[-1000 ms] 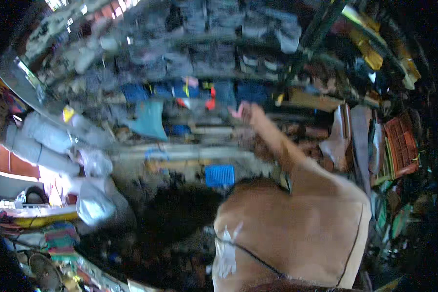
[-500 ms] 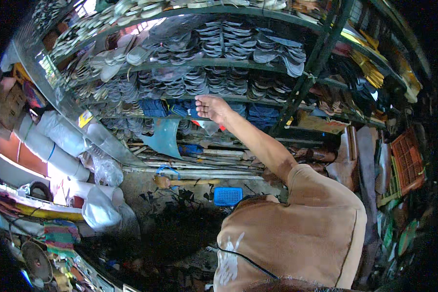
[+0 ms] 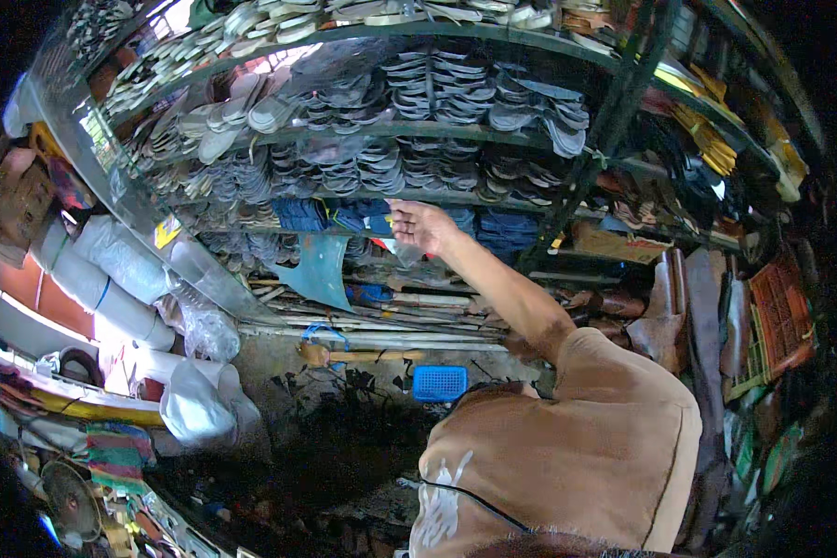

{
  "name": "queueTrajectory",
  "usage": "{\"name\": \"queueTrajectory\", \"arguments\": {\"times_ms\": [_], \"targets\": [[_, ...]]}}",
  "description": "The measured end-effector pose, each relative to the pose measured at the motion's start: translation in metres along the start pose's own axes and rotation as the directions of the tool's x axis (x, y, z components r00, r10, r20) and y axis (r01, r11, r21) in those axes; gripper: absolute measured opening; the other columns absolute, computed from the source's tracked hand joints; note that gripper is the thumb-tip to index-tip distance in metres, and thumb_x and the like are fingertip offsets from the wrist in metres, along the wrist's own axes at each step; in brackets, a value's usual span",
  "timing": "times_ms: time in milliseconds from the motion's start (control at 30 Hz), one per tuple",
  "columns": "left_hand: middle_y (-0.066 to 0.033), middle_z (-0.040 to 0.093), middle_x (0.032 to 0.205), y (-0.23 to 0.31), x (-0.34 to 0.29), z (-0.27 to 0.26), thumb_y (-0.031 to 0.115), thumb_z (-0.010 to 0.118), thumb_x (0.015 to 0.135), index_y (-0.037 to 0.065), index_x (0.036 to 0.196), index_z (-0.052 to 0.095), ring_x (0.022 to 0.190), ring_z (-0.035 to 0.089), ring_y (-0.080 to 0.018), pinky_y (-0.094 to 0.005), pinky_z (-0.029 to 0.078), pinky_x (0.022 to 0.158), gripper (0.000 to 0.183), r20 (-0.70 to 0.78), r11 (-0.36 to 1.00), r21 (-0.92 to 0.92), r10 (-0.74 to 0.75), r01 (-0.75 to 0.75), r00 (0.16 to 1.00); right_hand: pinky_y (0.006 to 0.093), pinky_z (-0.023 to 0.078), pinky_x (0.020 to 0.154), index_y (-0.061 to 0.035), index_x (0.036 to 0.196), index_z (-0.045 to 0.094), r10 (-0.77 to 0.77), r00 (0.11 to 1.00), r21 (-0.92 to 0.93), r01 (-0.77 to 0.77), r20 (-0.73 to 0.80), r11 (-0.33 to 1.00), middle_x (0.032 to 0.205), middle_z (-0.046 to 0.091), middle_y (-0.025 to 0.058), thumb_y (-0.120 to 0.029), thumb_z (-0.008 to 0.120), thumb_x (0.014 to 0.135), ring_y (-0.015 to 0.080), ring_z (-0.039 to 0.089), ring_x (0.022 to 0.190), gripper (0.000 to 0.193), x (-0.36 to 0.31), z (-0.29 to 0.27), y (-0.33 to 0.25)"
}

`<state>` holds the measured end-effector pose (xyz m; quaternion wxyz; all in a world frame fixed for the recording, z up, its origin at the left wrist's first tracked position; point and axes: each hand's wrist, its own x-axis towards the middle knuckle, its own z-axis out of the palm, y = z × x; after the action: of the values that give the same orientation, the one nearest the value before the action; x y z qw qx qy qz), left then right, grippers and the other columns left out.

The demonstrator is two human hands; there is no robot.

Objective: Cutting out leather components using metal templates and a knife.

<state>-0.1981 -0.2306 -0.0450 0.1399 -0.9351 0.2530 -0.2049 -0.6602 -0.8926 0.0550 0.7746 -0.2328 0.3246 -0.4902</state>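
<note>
A person in a brown shirt point(image 3: 567, 456) stretches the right hand point(image 3: 425, 229) forward toward a tall rack point(image 3: 511, 134) in a crowded storeroom. The fingers point(image 3: 403, 220) point left, slightly bent and a little parted, and nothing can be seen gripped in them. The left hand is out of sight.

Nearest the fingers are dark blue bundles point(image 3: 301, 215), lying on a low shelf just left of the fingertips; whether the fingers touch them cannot be told. More blue bundles lie on the shelf to the right of the wrist. A red and white item point(image 3: 399, 251) shows just below the hand, partly hidden by it.

Above the hand, grey sole-shaped pieces point(image 3: 442, 86) are stacked in rows on the shelves. Beneath the blue bundles hangs a blue-grey sheet point(image 3: 317, 272), near long pale poles point(image 3: 428, 335). On the floor, well below the hand, sits a bright blue basket point(image 3: 440, 382).
</note>
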Motion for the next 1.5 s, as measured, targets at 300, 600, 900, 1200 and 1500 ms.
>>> {"name": "queueTrajectory", "arguments": {"times_ms": [300,600,900,1200,1500], "targets": [[-0.0242,0.045,0.143,-0.039,-0.026,0.007,0.052,0.053,0.088,0.006,0.148,0.034,0.129,0.049,-0.0389,-0.0475,0.040,0.107,0.078,0.076,0.991,0.047,-0.125,0.121,0.989,0.0352,0.053,0.072,-0.0089,0.100,0.064,-0.007,1.000,-0.016,0.007,0.015,1.000,0.086,0.063,0.0020,-0.022,0.069,0.089,0.0170,0.062,0.075,0.018,0.007,-0.008,-0.011],[-0.0211,0.047,0.142,-0.036,-0.035,-0.006,0.057,0.049,0.089,0.005,0.149,0.033,0.130,0.048,-0.0350,-0.0462,0.040,0.106,0.081,0.068,0.990,0.106,-0.097,0.090,0.993,0.0350,0.052,0.070,-0.0088,0.097,0.065,-0.017,0.995,-0.048,0.021,0.097,0.999,0.086,0.064,0.0021,-0.022,0.070,0.088,0.0168,0.062,0.075,0.017,0.017,0.046,-0.010],[-0.0212,0.050,0.140,-0.034,-0.031,0.005,0.055,0.047,0.092,0.004,0.147,0.037,0.128,0.050,-0.0345,-0.0432,0.043,0.104,0.076,0.049,0.983,0.168,-0.078,0.069,0.996,0.0358,0.052,0.070,-0.0089,0.097,0.066,-0.006,0.993,-0.090,0.017,0.121,0.996,0.087,0.064,0.0027,-0.021,0.071,0.087,0.0172,0.061,0.076,0.016,0.028,0.058,-0.005],[-0.0182,0.033,0.154,-0.070,-0.053,0.078,0.032,0.049,0.094,0.005,0.152,0.024,0.137,0.038,-0.0361,-0.0453,0.036,0.111,0.069,0.070,0.983,-0.016,-0.180,0.182,0.981,0.0391,0.055,0.066,-0.0069,0.095,0.061,0.076,0.995,-0.217,-0.088,-0.063,0.972,0.087,0.063,0.0070,-0.028,0.065,0.091,0.0209,0.062,0.077,0.022,0.145,0.048,0.015],[-0.0216,0.035,0.152,-0.062,-0.045,0.069,0.017,0.062,0.081,0.002,0.150,0.029,0.136,0.039,-0.0389,-0.0462,0.035,0.112,0.078,0.042,0.979,-0.068,-0.187,0.190,0.981,0.0428,0.056,0.074,-0.0037,0.112,0.055,-0.062,0.960,-0.197,0.007,-0.275,0.980,0.091,0.062,0.0092,-0.040,0.065,0.092,0.0251,0.064,0.080,0.043,0.218,0.039,-0.025]]}}
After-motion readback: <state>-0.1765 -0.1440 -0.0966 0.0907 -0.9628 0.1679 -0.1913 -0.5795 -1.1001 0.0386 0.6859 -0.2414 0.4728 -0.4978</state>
